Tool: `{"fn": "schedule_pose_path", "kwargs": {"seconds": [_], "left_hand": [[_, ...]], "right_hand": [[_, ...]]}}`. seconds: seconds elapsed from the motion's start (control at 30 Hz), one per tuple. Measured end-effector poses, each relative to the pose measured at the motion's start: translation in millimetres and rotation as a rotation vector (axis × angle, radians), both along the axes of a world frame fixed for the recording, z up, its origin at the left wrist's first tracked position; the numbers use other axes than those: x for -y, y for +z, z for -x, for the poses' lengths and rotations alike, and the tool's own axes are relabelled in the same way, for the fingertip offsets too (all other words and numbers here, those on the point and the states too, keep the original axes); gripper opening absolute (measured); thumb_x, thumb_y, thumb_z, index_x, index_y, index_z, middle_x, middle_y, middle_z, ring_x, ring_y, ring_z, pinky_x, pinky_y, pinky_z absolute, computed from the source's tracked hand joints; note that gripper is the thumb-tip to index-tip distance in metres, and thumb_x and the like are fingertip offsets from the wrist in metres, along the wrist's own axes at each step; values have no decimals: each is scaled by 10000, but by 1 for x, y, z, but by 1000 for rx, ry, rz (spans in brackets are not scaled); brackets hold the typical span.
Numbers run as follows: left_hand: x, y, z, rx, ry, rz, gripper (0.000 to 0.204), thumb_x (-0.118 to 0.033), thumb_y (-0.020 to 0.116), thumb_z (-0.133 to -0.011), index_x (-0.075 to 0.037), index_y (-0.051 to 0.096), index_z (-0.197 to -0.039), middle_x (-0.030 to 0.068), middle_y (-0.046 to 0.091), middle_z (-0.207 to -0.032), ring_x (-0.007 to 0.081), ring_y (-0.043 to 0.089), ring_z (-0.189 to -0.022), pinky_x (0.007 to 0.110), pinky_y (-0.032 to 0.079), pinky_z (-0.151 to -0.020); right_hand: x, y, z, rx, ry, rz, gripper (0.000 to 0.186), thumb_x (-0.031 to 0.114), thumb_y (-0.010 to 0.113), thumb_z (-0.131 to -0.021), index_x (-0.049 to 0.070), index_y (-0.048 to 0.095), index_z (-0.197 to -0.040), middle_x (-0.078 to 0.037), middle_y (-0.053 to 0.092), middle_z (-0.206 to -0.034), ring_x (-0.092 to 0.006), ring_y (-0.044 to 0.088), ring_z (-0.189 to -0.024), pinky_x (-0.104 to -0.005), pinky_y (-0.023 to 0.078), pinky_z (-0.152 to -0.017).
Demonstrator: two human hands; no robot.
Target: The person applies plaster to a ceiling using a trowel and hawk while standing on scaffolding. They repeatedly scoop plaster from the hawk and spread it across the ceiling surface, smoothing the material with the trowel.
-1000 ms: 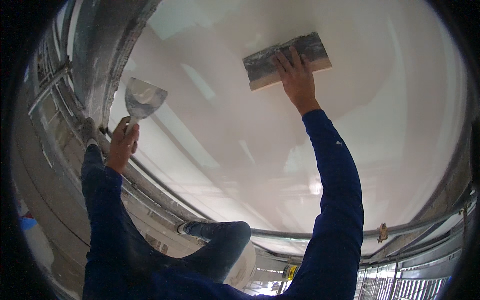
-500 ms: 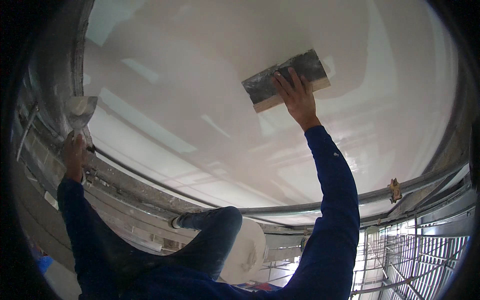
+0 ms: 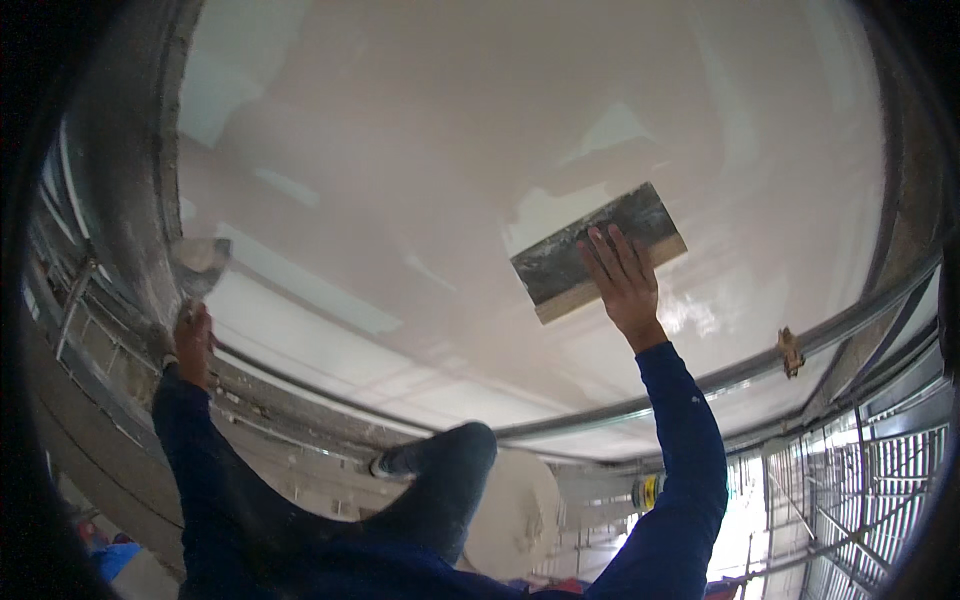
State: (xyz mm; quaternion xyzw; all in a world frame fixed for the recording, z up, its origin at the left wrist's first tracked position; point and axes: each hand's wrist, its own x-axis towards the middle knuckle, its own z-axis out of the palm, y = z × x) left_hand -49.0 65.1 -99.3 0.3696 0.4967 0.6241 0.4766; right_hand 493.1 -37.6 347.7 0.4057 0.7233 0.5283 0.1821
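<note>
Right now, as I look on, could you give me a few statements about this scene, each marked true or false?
1. The right hand has its fingers on a wide blade. True.
2. The left hand holds nothing. False: the left hand holds a scraper.
3. The wide blade has a pale strip along its lower edge. True.
4. The scraper touches the wide blade. False: they are well apart.
5. Both sleeves are dark blue. True.
6. The brown clamp is left of the right hand. False: it is to the right.
</note>
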Motion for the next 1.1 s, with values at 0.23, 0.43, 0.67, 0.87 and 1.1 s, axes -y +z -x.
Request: {"fn": "schedule_pose_path", "kwargs": {"seconds": [0.23, 0.43, 0.67, 0.87, 1.1], "left_hand": [[14, 46, -2, 260, -130, 26, 359, -238, 595, -949, -57, 506, -1246, -43, 469, -684, 34, 372, -467, 212, 299, -393], [2, 60, -9, 325, -111, 26, 308, -271, 608, -952, -65, 535, -1169, -43, 463, -676, 25, 375, -475, 200, 296, -392], [-3, 69, -7, 344, -152, 6, 308, -267, 611, -943, -47, 536, -1144, -41, 458, -666, 27, 373, -477, 202, 310, -403], [6, 72, 3, 307, -146, 88, 334, -281, 613, -942, -34, 526, -1151, -28, 469, -683, 33, 389, -493, 216, 332, -412], [13, 81, 17, 383, -110, 82, 316, -272, 599, -954, -37, 522, -1152, -19, 478, -712, 43, 412, -523, 219, 350, -430]], "right_hand": [[-224, 77, 189, 136, 357, -121, 499, 179, 556, -892, 217, 492, -1386, -5, 486, -1432, -257, 433, -1329, -442, 361, -1097], [-348, 115, 341, 154, 583, -182, 470, 113, 561, -886, 251, 542, -1334, 38, 523, -1394, -224, 491, -1270, -423, 401, -1054], [-401, 106, 425, 239, 565, -289, 477, 144, 548, -894, 324, 535, -1336, 77, 540, -1375, -194, 510, -1258, -427, 401, -1054], [-432, 96, 497, 114, 789, -172, 268, 240, 511, -874, 178, 692, -1062, 13, 642, -1173, -202, 534, -1163, -433, 376, -1006], [-454, 83, 536, 331, 621, -323, 442, 132, 488, -926, 341, 564, -1308, 80, 541, -1376, -187, 516, -1257, -418, 396, -1058]]}}
